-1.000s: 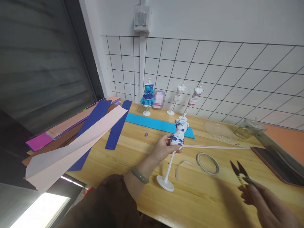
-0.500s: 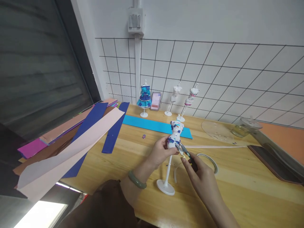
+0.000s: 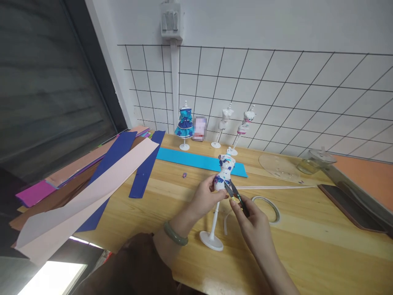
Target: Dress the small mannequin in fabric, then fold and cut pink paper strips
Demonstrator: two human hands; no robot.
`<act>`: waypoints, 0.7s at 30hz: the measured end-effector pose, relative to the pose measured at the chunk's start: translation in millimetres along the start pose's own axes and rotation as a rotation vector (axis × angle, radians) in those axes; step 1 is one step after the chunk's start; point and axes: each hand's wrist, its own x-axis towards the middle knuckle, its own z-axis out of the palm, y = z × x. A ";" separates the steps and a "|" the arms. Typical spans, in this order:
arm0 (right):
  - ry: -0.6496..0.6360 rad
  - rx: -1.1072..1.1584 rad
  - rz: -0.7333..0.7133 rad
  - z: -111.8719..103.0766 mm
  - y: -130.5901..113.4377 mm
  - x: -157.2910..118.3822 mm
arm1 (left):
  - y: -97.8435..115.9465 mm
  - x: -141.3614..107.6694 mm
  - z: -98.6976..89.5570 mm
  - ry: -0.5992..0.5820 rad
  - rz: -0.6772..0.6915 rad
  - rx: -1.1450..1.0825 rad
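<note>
One held mannequin point(image 3: 226, 168) | left hand point(image 3: 204, 199) at its 7 o'clock, fingers pinching it | right hand point(image 3: 255, 223) at 5 o'clock, fingers curled round snips point(image 3: 237, 196) | tape roll point(image 3: 276, 209), 4 o'clock

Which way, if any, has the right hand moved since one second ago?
Yes, leftward: judged against the tape roll, the right hand has gone from its right side to its near left.

free tabletop point(image 3: 325, 258) front right, tape ring point(image 3: 278, 214) behind, mannequin stand point(image 3: 211, 241) blocking left
</note>
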 end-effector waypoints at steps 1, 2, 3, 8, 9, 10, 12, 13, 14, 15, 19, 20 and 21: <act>0.007 -0.002 -0.004 1.1 0.5 0.3 | -0.3 0.3 -0.4 0.000 -0.002 0.009; 0.016 -0.009 -0.007 2.0 1.0 0.4 | -0.8 0.6 -0.8 0.001 -0.001 0.021; 0.024 -0.020 -0.008 2.9 1.5 0.3 | -1.5 1.0 -1.3 0.002 0.003 0.033; 0.046 -0.069 -0.033 5.4 3.6 0.3 | -6.4 1.7 -3.8 0.012 0.033 0.105; 0.047 -0.063 -0.035 5.7 4.0 0.8 | -7.3 1.7 -4.2 0.017 0.043 0.125; 0.048 -0.050 -0.030 6.0 4.2 1.6 | -8.0 1.8 -4.4 0.022 0.053 0.147; 0.038 0.008 -0.010 6.6 4.1 3.4 | -9.0 2.0 -4.8 0.034 0.074 0.192; 0.027 0.053 0.006 6.9 3.9 4.3 | -9.3 2.1 -4.8 0.038 0.079 0.211; 0.012 0.108 0.026 7.2 3.5 5.0 | -9.5 2.2 -4.7 0.039 0.082 0.228; -0.011 0.171 0.055 7.7 3.2 5.5 | -9.6 2.4 -4.5 0.042 0.083 0.243; -0.146 0.403 0.231 10.3 4.3 6.1 | -9.6 3.4 -3.3 0.050 0.086 0.264; -0.163 0.421 0.253 11.1 5.3 6.0 | -9.7 3.6 -3.1 0.053 0.086 0.265; -0.162 0.411 0.250 11.8 6.3 6.0 | -9.9 3.6 -3.1 0.055 0.087 0.268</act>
